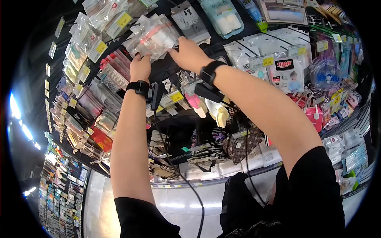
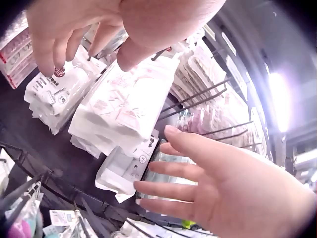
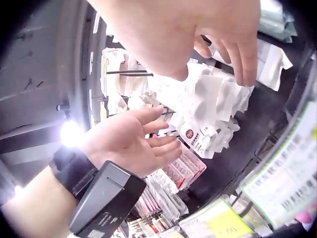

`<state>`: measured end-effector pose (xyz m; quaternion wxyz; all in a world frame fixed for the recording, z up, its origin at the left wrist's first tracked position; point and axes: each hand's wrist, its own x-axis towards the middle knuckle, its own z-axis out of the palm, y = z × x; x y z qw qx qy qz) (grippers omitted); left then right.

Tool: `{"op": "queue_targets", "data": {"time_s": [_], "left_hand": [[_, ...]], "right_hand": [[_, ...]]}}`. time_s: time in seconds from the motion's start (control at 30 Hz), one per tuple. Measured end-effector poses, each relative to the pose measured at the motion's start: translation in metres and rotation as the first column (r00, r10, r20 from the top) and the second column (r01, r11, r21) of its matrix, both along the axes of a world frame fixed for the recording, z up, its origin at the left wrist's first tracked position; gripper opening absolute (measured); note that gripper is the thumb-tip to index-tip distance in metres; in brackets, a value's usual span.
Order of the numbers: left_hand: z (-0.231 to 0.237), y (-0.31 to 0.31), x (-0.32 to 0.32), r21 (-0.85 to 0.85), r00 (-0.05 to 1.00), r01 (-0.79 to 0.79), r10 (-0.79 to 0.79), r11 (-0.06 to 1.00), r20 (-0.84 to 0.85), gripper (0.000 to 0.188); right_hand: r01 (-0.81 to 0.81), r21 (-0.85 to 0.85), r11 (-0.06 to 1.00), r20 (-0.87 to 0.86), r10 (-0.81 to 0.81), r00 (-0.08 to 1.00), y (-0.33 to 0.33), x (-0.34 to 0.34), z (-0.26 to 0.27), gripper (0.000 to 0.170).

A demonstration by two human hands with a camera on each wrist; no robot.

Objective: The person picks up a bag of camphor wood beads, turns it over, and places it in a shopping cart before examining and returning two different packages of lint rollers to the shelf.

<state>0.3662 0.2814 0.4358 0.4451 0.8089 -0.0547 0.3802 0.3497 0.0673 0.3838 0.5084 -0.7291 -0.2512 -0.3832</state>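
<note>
Clear and white packets with pink print [image 1: 160, 35] [image 2: 126, 101] [image 3: 205, 91] hang between the two hands. My left hand [image 1: 140, 69] [image 2: 84, 25] [image 3: 136, 141] is at their lower left in the head view, fingers apart and slightly bent, palm turned up in the right wrist view. At their right side is my right hand [image 1: 190, 55] [image 2: 218, 183] [image 3: 198, 34], its fingers spread and nearly straight in the left wrist view. Neither hand is curled round a packet; whether the fingertips touch them I cannot tell. A white packet with a red round logo [image 2: 62, 91] [image 3: 200, 136] hangs beside them.
Price tags [image 1: 172, 98] line the shelf below the hands. Metal hooks [image 2: 198, 101] stick out by the packets. A grey card packet [image 1: 190, 22] hangs to the right, and pink-red packs [image 1: 117, 65] to the left. Black cables [image 1: 186, 180] hang below the wrists.
</note>
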Motion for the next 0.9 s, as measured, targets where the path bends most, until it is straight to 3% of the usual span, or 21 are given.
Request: {"op": "queue_targets", "data": {"time_s": [0.13,0.23,0.3,0.37,0.5,0.53,0.6,0.67,0.7,0.77,0.83,0.9], "left_hand": [[-0.002,-0.02,-0.04,0.2,0.996,-0.08,0.071,0.977,0.054,0.065],[-0.009,-0.032,-0.048,0.33,0.977,-0.058,-0.014,0.942,0.212,0.064],[-0.016,-0.041,-0.067,0.332,0.967,0.035,-0.116,0.943,0.228,0.063],[-0.024,-0.066,-0.112,0.32,0.959,0.121,-0.194,0.94,0.205,0.061],[-0.076,-0.112,-0.229,0.128,0.879,0.457,-0.469,0.88,0.087,0.047],[-0.098,-0.121,-0.256,0.153,0.909,0.411,-0.417,0.899,0.011,0.045],[-0.179,-0.114,-0.29,0.1,0.827,0.563,-0.56,0.821,-0.057,0.045],[-0.264,-0.116,-0.327,0.122,0.779,0.601,-0.545,0.79,-0.311,0.049],[-0.301,-0.124,-0.342,0.152,0.742,0.615,-0.503,0.774,-0.443,0.049],[-0.364,-0.151,-0.365,-0.106,0.614,0.58,-0.518,0.808,-0.596,0.048],[-0.401,-0.177,-0.382,-0.097,0.571,0.608,-0.519,0.788,-0.636,0.044],[-0.415,-0.208,-0.397,-0.228,0.493,0.591,-0.57,0.774,-0.657,0.041]], "right_hand": [[0.011,-0.148,0.989,0.014,-0.009,1.0,-0.026,-0.029,-0.012,0.059],[-0.043,-0.19,0.981,0.039,0.051,0.998,-0.049,-0.068,-0.02,0.057],[-0.157,-0.155,0.975,0.069,0.169,0.983,-0.074,-0.108,-0.033,0.053],[-0.167,-0.218,0.962,0.141,0.201,0.969,-0.106,-0.147,-0.056,0.051],[-0.264,-0.219,0.939,-0.123,0.242,0.963,-0.192,-0.246,-0.105,0.043],[-0.229,-0.236,0.944,-0.152,0.197,0.968,-0.217,-0.264,-0.124,0.046],[-0.033,-0.296,0.954,-0.194,-0.026,0.981,-0.266,-0.304,-0.162,0.047],[0.234,-0.362,0.902,-0.184,-0.315,0.931,-0.318,-0.343,-0.21,0.046],[0.377,-0.365,0.851,-0.255,-0.481,0.839,-0.343,-0.367,-0.233,0.044],[0.545,-0.517,0.659,-0.285,-0.734,0.617,-0.394,-0.409,-0.265,0.04],[0.576,-0.63,0.521,-0.348,-0.852,0.391,-0.442,-0.446,-0.287,0.034],[0.501,-0.753,0.426,-0.31,-0.902,0.3,-0.488,-0.478,-0.304,0.032]]}}
